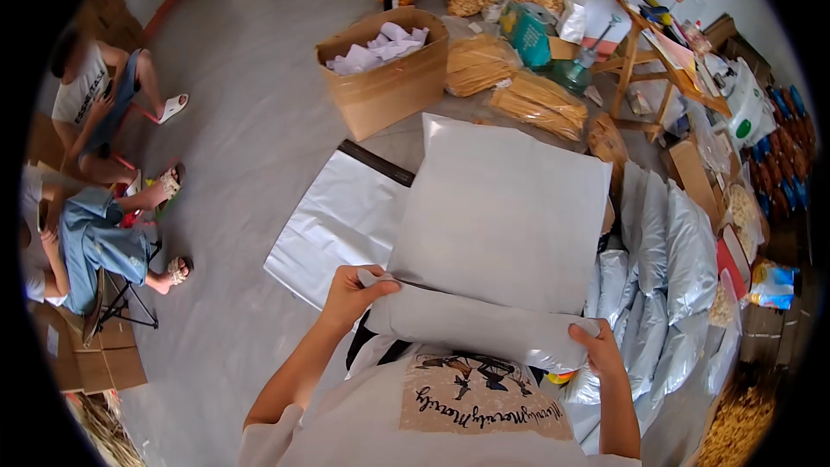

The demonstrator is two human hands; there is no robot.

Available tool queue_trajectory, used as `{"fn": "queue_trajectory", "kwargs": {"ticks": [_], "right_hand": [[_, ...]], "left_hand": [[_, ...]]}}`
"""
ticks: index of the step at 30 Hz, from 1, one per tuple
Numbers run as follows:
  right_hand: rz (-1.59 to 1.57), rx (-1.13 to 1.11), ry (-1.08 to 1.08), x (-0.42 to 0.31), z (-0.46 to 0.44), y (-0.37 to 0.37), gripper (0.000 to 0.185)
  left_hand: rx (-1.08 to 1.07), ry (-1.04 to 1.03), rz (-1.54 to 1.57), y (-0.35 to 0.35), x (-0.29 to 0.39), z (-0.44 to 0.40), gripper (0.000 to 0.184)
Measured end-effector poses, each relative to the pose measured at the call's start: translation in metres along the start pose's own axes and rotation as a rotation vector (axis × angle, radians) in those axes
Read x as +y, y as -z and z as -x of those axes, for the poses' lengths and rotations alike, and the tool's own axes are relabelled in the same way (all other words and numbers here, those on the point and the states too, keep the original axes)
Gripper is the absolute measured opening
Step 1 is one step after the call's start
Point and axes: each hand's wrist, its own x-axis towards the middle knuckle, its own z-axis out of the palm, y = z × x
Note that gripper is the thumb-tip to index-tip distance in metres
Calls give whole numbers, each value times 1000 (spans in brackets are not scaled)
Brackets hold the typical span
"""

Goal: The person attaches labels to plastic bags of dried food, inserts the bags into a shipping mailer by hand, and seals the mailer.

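A pale grey plastic mailing bag (480, 324) stretches across in front of my torso, bulging and folded into a long bundle. My left hand (359, 296) is closed on its left end, thumb on top. At the other end, my right hand (598, 348) grips the bag with the thumb pressed over its corner. Just beyond the bundle lies a wide, flat, pale surface (506, 207); what supports it is hidden. Partly under its left side, a flat white mailing bag (333, 220) with a black strip along its top edge is visible.
A cardboard box (389, 95) with crumpled white paper stands ahead. Filled grey mailing bags (666, 251) are piled at my right. Bags of tan goods (540, 104) lie beyond, near a wooden table (666, 52). Two seated people (95, 233) are at the left.
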Motion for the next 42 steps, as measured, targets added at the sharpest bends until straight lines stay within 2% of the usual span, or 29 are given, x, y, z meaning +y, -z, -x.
{"fn": "queue_trajectory", "kwargs": {"ticks": [1,2,3,5,7,9,10,11,13,15,17,19,21,22,24,29,33,35,37,38,39,41,42], "right_hand": [[-30,-21,-17,-6,0,0,31],[-5,-160,-35,-11,-5,7,24],[2,-171,-35,-20,-7,9,24],[467,-294,-105,-47,-9,8,20],[539,-324,-44,-71,-11,3,17],[818,-339,295,-93,-14,0,13],[792,-232,388,-103,-14,-11,9],[793,-233,385,-116,-12,-26,9],[706,-175,634,-146,-4,-66,8],[744,-368,719,-166,3,-107,7],[819,-542,893,-166,-3,-145,8],[811,-623,1077,-154,-14,-177,11],[849,-656,1094,-145,-24,-201,10],[890,-689,1107,-142,-27,-209,11],[931,-719,1099,-136,-30,-222,11],[938,-739,1085,-129,-35,-233,13],[871,-782,987,-129,-40,-235,11],[880,-789,969,-130,-40,-235,10],[1006,-637,974,-129,-39,-233,10],[1006,-628,963,-132,-38,-228,10],[925,-599,955,-139,-37,-219,9],[864,-542,919,-154,-26,-191,8],[621,-644,714,-164,-15,-171,10]], "left_hand": [[-28,-28,-3,0,0,-1,5],[-45,-33,-13,0,3,-2,6],[-32,-34,-9,-1,1,-3,6],[25,-145,-181,-4,-3,-7,8],[47,-212,-261,-6,-3,-8,11],[68,-322,-357,-7,2,-6,13],[69,-318,-356,-7,5,-5,13],[61,-339,-364,-7,10,-3,15],[49,-360,-374,-6,18,-2,16],[57,-453,-467,-4,23,0,17],[91,-510,-520,-6,28,3,17],[127,-570,-571,-5,31,2,18],[143,-865,-852,0,30,1,19],[144,-863,-855,0,31,1,19],[156,-988,-882,-2,35,3,20],[155,-1046,-903,-1,35,3,19],[147,-1101,-933,-1,41,4,21],[109,-1097,-935,-1,45,5,22],[57,-1089,-930,-2,52,9,22],[-17,-980,-866,-1,58,12,23],[-95,-868,-797,-1,64,15,24],[-97,-735,-751,6,71,17,29],[-111,-687,-692,11,71,18,30]]}}
